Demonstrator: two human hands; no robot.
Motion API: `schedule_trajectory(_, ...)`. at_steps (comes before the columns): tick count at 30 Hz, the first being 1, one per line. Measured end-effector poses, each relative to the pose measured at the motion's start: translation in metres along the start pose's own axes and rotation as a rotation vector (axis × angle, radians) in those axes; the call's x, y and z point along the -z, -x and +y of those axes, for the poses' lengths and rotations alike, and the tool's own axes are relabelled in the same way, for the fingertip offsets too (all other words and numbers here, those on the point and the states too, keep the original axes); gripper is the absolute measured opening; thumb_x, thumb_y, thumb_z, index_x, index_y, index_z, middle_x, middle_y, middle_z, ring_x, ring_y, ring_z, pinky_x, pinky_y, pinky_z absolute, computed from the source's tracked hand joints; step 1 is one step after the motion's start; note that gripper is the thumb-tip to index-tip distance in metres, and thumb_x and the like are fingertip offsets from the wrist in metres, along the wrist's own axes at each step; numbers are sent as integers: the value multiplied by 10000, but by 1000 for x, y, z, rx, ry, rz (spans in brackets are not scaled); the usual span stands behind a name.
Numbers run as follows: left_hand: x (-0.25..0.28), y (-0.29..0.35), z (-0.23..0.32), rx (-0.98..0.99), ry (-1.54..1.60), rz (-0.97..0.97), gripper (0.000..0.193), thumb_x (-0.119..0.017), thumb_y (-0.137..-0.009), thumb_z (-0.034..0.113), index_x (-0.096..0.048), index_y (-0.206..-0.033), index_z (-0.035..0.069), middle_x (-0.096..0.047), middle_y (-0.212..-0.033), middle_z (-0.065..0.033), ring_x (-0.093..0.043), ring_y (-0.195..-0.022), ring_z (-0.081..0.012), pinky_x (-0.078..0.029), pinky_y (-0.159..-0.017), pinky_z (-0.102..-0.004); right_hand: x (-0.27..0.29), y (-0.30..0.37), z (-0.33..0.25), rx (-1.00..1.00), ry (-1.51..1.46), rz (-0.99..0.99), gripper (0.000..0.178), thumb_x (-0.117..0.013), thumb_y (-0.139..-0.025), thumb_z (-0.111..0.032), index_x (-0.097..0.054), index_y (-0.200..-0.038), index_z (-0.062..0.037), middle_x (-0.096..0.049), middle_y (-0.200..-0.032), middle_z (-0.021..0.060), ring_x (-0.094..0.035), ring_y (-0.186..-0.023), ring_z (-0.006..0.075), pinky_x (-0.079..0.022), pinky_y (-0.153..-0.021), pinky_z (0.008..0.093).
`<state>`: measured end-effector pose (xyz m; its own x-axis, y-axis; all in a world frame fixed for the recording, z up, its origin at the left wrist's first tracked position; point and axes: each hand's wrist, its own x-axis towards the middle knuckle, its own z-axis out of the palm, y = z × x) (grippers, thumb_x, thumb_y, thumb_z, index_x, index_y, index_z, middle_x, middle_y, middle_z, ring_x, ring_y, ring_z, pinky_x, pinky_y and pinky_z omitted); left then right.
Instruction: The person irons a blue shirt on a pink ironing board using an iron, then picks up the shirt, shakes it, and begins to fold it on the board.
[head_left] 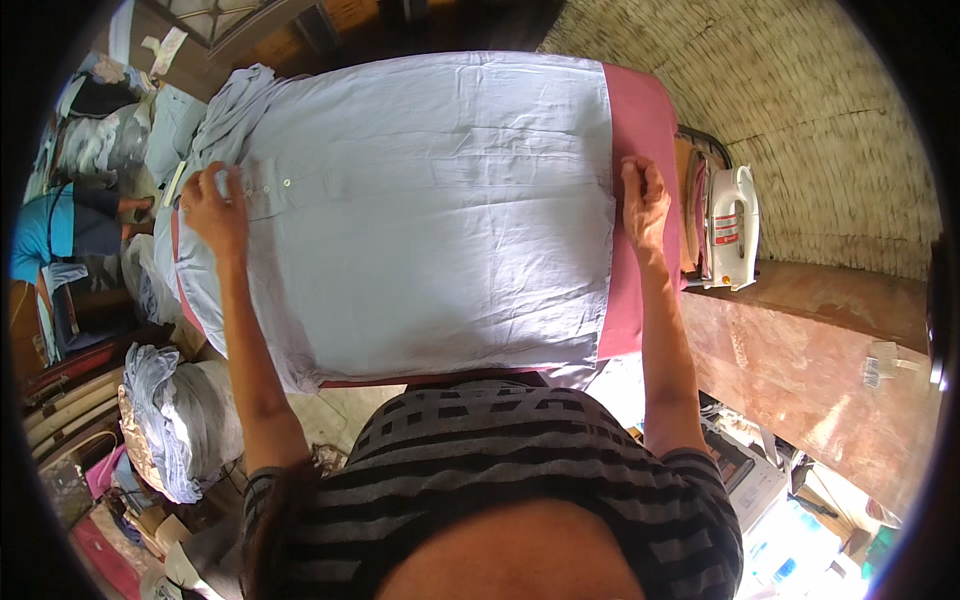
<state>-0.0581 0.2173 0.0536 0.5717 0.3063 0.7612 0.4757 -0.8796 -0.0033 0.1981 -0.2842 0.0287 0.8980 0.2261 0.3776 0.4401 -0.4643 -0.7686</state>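
A pale blue button-up shirt point(430, 230) lies spread over a padded ironing table with a maroon cover point(642, 110). Small buttons point(287, 183) run along its front near the left side. My left hand point(213, 205) is closed at the shirt's upper part, beside the buttons, with fingers bent onto the fabric. Over the maroon strip at the right, just beyond the shirt's hem, is my right hand point(647, 203). Its fingers are curled together, and what they pinch, if anything, is hidden. Creases run across the shirt's right half.
A white clothes iron point(735, 228) stands on its heel at the table's right end, by a woven wall point(790, 110). Bundled pale clothes point(185, 420) sit at the lower left. Farther left is a person in a blue top point(45, 235). A brown wooden panel point(810, 355) stands at right.
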Motion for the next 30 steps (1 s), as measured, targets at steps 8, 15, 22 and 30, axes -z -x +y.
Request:
schedule_trajectory(8,-13,-24,313,-208,1283,-358,123,-625,-930,82,-694,-1022,40,-677,-994,-115,-647,-926,-268,-522,-831,-369,3,23,-15,-18,277,-117,219,-704,-795,-180,-659,-1001,-122,-620,-831,3,-620,-810,186,-397,-862,406)
schedule_trajectory(15,-70,-24,395,-441,866,-391,199,-676,-828,76,-730,-1013,124,-634,-1109,-4,-581,-908,-262,-489,-790,-390,1,23,-6,-48,234,-76,132,-688,-807,-160,-662,-933,-129,-614,-830,3,-616,-835,212,-401,-857,412)
schedule_trajectory(22,-74,-21,396,-470,829,-400,288,-660,-835,104,-719,-1108,179,-592,-1101,39,-545,-940,-224,-466,-784,-378,-5,18,-18,-87,336,-66,112,-698,-808,-163,-667,-910,-127,-634,-853,2,-624,-883,223,-401,-876,433)
schedule_trajectory(30,-72,-21,393,-474,868,-394,364,-643,-779,41,-718,-1113,166,-576,-1132,42,-534,-904,-241,-466,-761,-380,0,12,-15,-137,204,-106,24,-659,-848,-128,-647,-863,-113,-643,-814,14,-632,-868,211,-406,-867,444)
